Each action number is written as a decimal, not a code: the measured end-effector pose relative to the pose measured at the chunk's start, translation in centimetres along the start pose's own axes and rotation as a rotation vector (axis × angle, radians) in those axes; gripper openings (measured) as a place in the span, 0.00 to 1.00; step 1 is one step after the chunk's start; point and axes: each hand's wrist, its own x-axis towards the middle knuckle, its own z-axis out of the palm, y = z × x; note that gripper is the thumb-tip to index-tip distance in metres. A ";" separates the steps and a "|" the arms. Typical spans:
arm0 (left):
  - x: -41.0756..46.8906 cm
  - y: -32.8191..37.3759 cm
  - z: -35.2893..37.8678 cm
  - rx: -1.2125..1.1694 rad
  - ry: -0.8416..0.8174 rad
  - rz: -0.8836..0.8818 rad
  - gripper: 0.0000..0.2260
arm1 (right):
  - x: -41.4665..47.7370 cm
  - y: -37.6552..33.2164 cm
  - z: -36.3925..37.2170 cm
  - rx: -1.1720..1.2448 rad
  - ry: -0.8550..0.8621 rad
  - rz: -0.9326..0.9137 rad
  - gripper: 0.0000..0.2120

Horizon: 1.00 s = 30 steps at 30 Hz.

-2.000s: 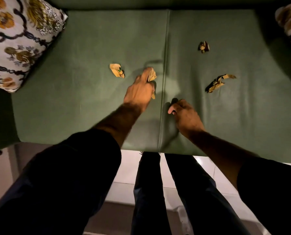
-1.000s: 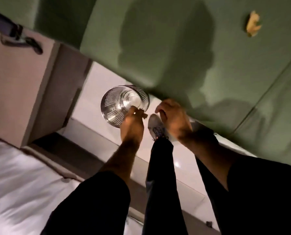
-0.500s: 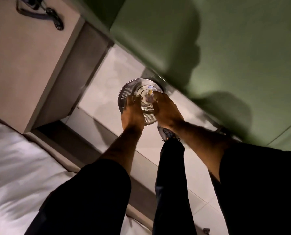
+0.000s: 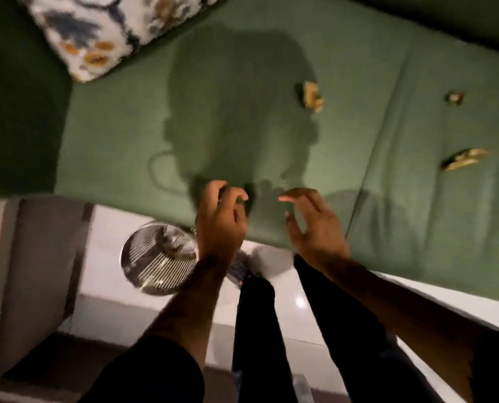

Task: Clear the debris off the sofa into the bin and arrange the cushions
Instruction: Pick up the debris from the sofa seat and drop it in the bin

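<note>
The green sofa (image 4: 126,141) fills the upper part of the head view. Three scraps of tan debris lie on its seat: a crumpled piece (image 4: 312,96) near the middle, a small one (image 4: 454,98) farther right, and a long strip (image 4: 464,159) at the right. A shiny metal bin (image 4: 155,258) stands on the floor by the sofa's front edge. My left hand (image 4: 222,219) hovers over that edge with fingers curled and apart, holding nothing. My right hand (image 4: 312,225) is beside it, fingers spread, also empty. A floral cushion (image 4: 111,27) leans at the sofa's top left.
The sofa's dark armrest (image 4: 18,112) rises at the left. A beige cabinet side (image 4: 33,257) stands left of the bin on a glossy white tiled floor (image 4: 105,301). My dark-trousered legs (image 4: 257,330) and one shoe (image 4: 238,270) are right of the bin.
Both hands have lifted from over the bin to the sofa's front edge and hold nothing. The view has swung back up, so the seat, the debris and the cushion show again.
</note>
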 end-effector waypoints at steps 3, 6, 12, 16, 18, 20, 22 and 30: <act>4.8 5.4 2.8 0.013 -0.024 0.160 0.12 | 1.5 6.5 -7.3 -0.170 0.236 0.079 0.14; 8.9 9.8 5.8 0.078 -0.095 0.260 0.16 | 3.1 12.4 -13.3 -0.322 0.328 0.298 0.21; 14.6 14.7 11.7 0.336 -0.157 0.186 0.21 | 5.2 21.1 -19.3 -0.336 0.185 0.622 0.26; 14.3 15.5 12.9 0.389 -0.204 0.185 0.17 | 4.0 23.6 -19.1 -0.166 0.114 0.629 0.18; 14.0 15.8 13.2 0.316 -0.225 0.173 0.20 | 3.6 23.9 -19.4 -0.074 0.116 0.607 0.14; 13.7 16.1 13.3 0.281 -0.239 0.162 0.23 | 3.7 23.8 -19.8 -0.027 0.097 0.550 0.11; 13.5 16.5 13.6 0.298 -0.246 0.147 0.21 | 4.7 23.5 -20.6 -0.018 0.086 0.451 0.11; 10.6 18.0 14.8 0.268 -0.294 0.126 0.14 | 13.3 23.5 -22.6 -0.078 0.028 0.301 0.15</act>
